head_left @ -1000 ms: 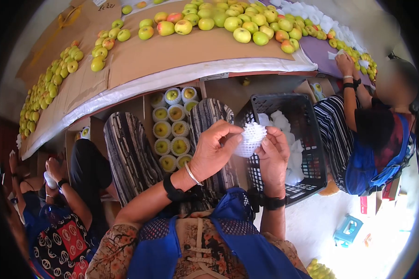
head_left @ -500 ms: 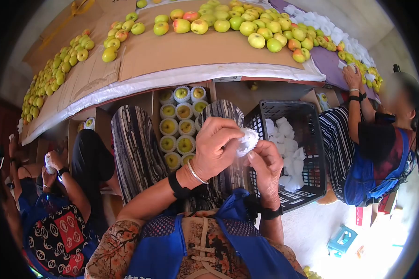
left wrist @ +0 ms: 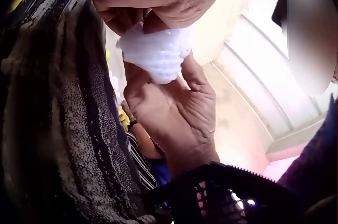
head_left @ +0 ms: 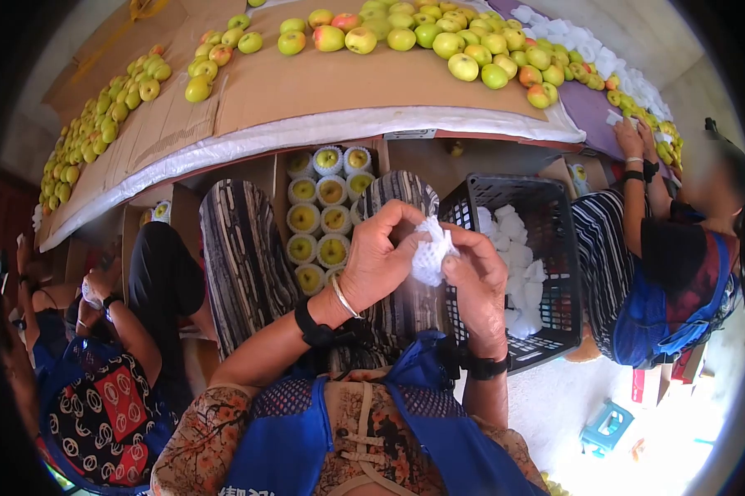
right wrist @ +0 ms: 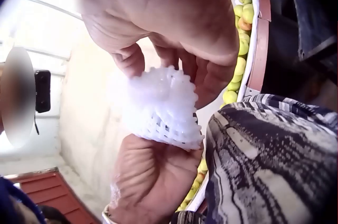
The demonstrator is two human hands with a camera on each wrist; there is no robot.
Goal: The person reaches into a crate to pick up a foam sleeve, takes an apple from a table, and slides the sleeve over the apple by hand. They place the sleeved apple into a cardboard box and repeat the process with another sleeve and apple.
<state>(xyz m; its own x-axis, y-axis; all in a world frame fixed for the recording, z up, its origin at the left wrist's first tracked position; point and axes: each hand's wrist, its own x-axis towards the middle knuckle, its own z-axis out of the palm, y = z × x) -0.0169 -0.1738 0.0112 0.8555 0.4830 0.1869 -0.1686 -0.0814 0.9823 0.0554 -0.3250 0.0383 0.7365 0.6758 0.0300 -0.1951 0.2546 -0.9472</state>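
A white foam net sleeve (head_left: 429,258) is held between both hands above the lap, its upper part bunched and its lower part hanging down. My left hand (head_left: 379,263), with a silver bangle at the wrist, pinches it from the left between thumb and fingers. From the other side my right hand (head_left: 478,277) pinches its edge with thumb and curled forefinger. The right wrist view shows the toothed rim and the mesh of the sleeve (right wrist: 163,110) stretched between the hands. No apple shows through the net.
Between the knees stands a box of sleeved apples (head_left: 331,193). A black plastic crate (head_left: 561,248) with white foam sleeves (head_left: 517,277) is at the right. Loose apples (head_left: 463,66) lie along the cardboard-covered table (head_left: 306,99) ahead. People sit on both sides; a teal stool (head_left: 607,428) stands behind right.
Both hands keep hold of the foam sleeve. It was spread with its toothed rim up, then tipped to show its opening, and is now more bunched. The head view has shifted slightly.
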